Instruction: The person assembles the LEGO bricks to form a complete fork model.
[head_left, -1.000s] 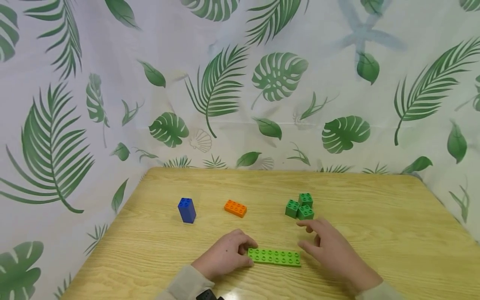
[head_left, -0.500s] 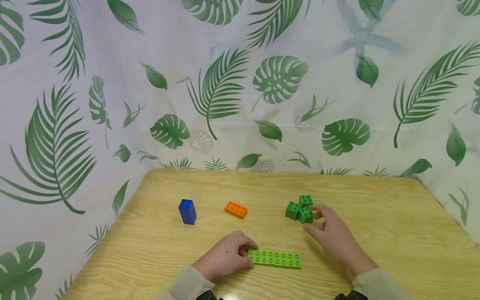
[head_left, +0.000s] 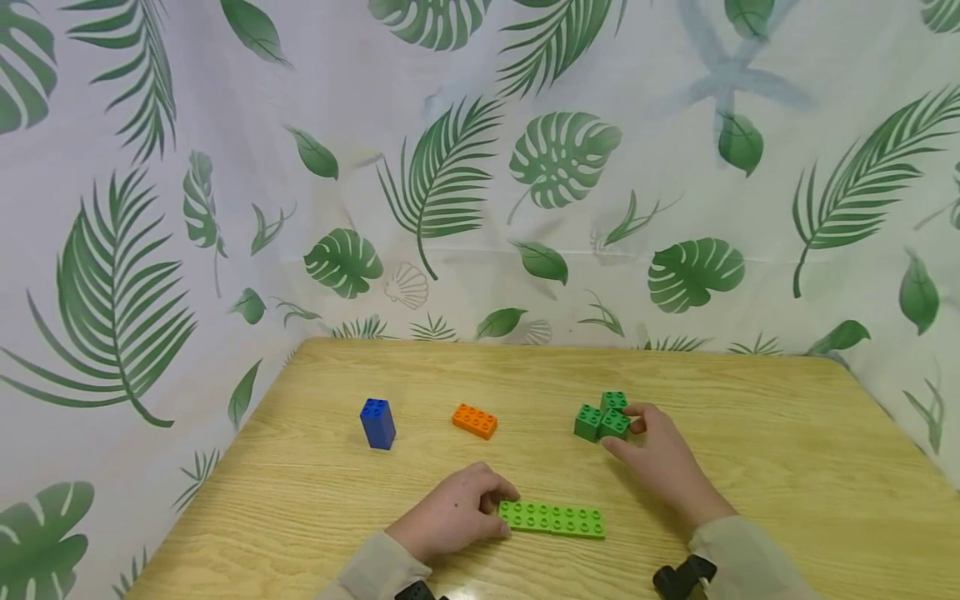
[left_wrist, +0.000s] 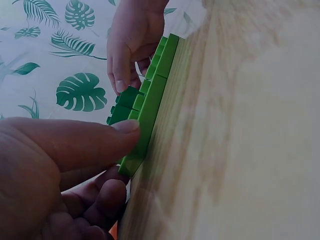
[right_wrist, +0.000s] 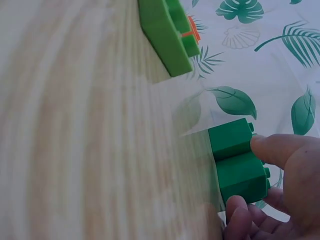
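Observation:
Two light green bricks (head_left: 551, 518) lie end to end on the table in the head view, forming a long strip. My left hand (head_left: 457, 510) pinches the strip's left end; in the left wrist view the thumb (left_wrist: 95, 142) lies along its side. Beyond it are three small dark green square bricks clustered together. My right hand (head_left: 663, 458) has thumb and fingers around the nearest dark green brick (head_left: 615, 424). From the right wrist, the thumb (right_wrist: 280, 149) is at the dark green bricks' (right_wrist: 240, 172) studded side, with curled fingers below.
An orange brick (head_left: 474, 421) lies flat near the table's middle, left of the dark green cluster. Farther left stands a tall blue block (head_left: 378, 424). A leaf-patterned cloth (head_left: 465, 208) hangs behind the wooden table (head_left: 780, 433).
My right hand has moved forward from beside the light green strip to the dark green cluster, closing its fingers around the nearest brick. My left hand has stayed at the strip's left end.

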